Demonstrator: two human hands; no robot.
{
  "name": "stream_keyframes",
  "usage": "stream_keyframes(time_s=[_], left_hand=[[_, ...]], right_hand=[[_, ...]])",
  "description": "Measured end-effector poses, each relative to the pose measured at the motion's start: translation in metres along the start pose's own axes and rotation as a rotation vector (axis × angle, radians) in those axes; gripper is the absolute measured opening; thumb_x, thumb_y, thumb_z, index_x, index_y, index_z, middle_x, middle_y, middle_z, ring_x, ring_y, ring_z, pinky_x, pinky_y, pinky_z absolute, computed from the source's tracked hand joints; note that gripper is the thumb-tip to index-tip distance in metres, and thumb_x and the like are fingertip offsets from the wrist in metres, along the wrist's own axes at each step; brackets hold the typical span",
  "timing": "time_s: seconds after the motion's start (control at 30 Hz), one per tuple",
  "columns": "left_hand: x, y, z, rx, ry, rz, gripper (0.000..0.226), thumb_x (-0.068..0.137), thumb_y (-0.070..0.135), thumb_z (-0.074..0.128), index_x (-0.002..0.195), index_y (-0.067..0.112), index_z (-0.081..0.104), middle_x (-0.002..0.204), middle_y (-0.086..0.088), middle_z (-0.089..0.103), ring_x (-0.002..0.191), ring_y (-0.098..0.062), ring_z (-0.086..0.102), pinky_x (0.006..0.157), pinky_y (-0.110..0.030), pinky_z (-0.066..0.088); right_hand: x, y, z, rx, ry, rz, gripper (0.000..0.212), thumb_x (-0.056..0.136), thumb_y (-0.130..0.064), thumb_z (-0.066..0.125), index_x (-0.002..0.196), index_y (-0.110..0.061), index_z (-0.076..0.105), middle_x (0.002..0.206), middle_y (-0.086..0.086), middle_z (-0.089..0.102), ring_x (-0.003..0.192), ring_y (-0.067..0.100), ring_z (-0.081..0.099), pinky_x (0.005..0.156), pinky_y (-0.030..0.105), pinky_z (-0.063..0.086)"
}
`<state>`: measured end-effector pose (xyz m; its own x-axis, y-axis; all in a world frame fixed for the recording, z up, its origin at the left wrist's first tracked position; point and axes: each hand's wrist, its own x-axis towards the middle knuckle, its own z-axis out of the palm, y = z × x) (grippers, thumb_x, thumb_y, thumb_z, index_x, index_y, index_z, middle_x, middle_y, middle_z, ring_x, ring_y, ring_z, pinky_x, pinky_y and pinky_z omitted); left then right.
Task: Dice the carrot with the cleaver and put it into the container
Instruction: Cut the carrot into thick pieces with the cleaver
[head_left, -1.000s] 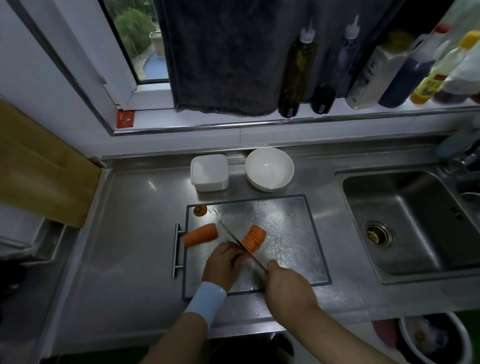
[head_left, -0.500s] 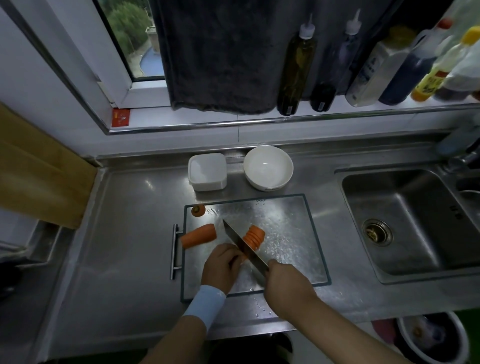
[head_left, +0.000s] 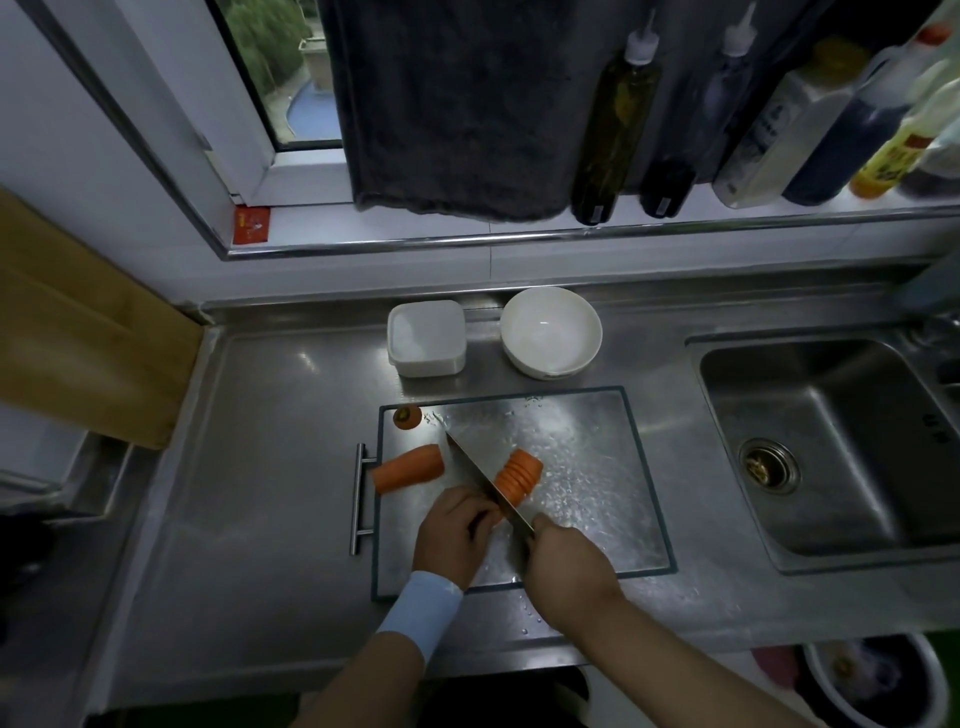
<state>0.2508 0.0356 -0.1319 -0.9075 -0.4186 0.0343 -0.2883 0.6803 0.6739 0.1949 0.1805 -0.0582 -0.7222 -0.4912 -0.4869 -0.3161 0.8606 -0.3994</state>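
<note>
Nearest, the right hand (head_left: 566, 564) clenches its fingers round the cleaver (head_left: 485, 480) handle. The left hand (head_left: 452, 535), fingers curled, holds the carrot (head_left: 500, 516) at the blade on a steel board (head_left: 597, 467). Slices (head_left: 517, 475) lie fanned alongside, and one chunk (head_left: 408, 467) is uncut. Nothing looks diced yet, and the white container (head_left: 426, 338) behind holds no carrot. Labels on the bottles (head_left: 613, 130) are unreadable.

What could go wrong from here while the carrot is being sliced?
The left hand holds the carrot beside the cleaver blade; a slip may cut fingers. The cutting board looks wet, so the carrot could slide. The uncut carrot half at the board's left edge may roll off.
</note>
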Motion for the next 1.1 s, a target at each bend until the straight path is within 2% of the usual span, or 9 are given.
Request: stream_keyframes(time_s=[0.17,0.3,0.43,0.57,0.7,0.83,1.0,1.1], left_hand=[[-0.004,-0.001,-0.001,-0.014,0.003,0.040,0.011,0.083,0.016,0.071,0.094,0.020,0.072,0.100,0.007,0.064,0.095,-0.002,0.053,0.090,-0.002,0.031],[-0.003,-0.002,-0.005,0.010,-0.014,0.100,0.013,0.083,0.011,0.071,0.095,0.016,0.072,0.101,0.004,0.063,0.096,-0.002,0.048,0.092,-0.002,0.029],[-0.002,-0.001,-0.004,-0.001,-0.017,0.033,0.009,0.086,0.015,0.068,0.094,0.019,0.071,0.100,0.008,0.061,0.094,-0.003,0.050,0.087,0.000,0.030],[0.005,0.004,-0.003,-0.019,-0.020,-0.001,0.008,0.085,0.016,0.069,0.090,0.022,0.071,0.095,0.010,0.062,0.090,-0.002,0.053,0.085,-0.006,0.037],[0.016,0.012,-0.001,-0.011,-0.011,-0.004,0.006,0.084,0.014,0.070,0.087,0.019,0.073,0.092,0.006,0.065,0.087,-0.007,0.056,0.083,-0.001,0.032],[0.016,0.011,0.002,-0.007,-0.006,0.016,0.007,0.084,0.014,0.070,0.089,0.017,0.074,0.095,0.005,0.065,0.089,-0.008,0.057,0.085,-0.009,0.038],[0.015,0.011,0.003,-0.002,0.001,-0.003,0.006,0.085,0.015,0.069,0.088,0.018,0.073,0.092,0.005,0.063,0.087,-0.007,0.055,0.082,-0.010,0.038],[0.015,0.010,0.004,-0.002,0.003,-0.016,0.006,0.084,0.013,0.069,0.088,0.017,0.073,0.092,0.004,0.063,0.086,-0.008,0.056,0.082,-0.011,0.038]], right_hand=[[0.002,0.004,0.002,-0.010,0.026,-0.030,0.015,0.095,-0.017,0.046,0.107,-0.017,0.054,0.097,0.006,0.067,0.088,0.026,0.066,0.068,0.029,0.044],[-0.002,0.011,0.005,-0.010,0.048,-0.026,0.006,0.096,-0.024,0.047,0.099,-0.022,0.051,0.090,0.004,0.068,0.083,0.025,0.066,0.063,0.028,0.040],[-0.001,0.014,0.003,-0.013,0.048,-0.025,0.007,0.096,-0.028,0.046,0.089,-0.028,0.044,0.085,0.001,0.067,0.078,0.023,0.065,0.062,0.028,0.042],[0.005,0.015,-0.005,-0.026,0.068,-0.018,0.006,0.096,-0.026,0.048,0.090,-0.026,0.048,0.085,0.001,0.066,0.077,0.021,0.064,0.062,0.026,0.040],[0.012,0.012,-0.014,-0.027,0.078,0.003,0.007,0.096,-0.020,0.046,0.096,-0.021,0.054,0.089,0.004,0.067,0.079,0.023,0.063,0.063,0.028,0.042],[0.007,0.011,-0.018,-0.044,0.084,-0.006,0.008,0.098,-0.019,0.044,0.098,-0.022,0.052,0.087,0.001,0.065,0.074,0.020,0.059,0.065,0.030,0.046],[-0.007,0.010,-0.017,-0.070,0.113,-0.001,0.010,0.097,-0.014,0.043,0.092,-0.023,0.042,0.074,-0.004,0.051,0.066,0.019,0.053,0.060,0.029,0.040],[-0.014,0.006,-0.020,-0.101,0.108,-0.006,0.009,0.095,-0.012,0.043,0.099,-0.020,0.046,0.079,0.000,0.059,0.067,0.021,0.053,0.060,0.029,0.039]])
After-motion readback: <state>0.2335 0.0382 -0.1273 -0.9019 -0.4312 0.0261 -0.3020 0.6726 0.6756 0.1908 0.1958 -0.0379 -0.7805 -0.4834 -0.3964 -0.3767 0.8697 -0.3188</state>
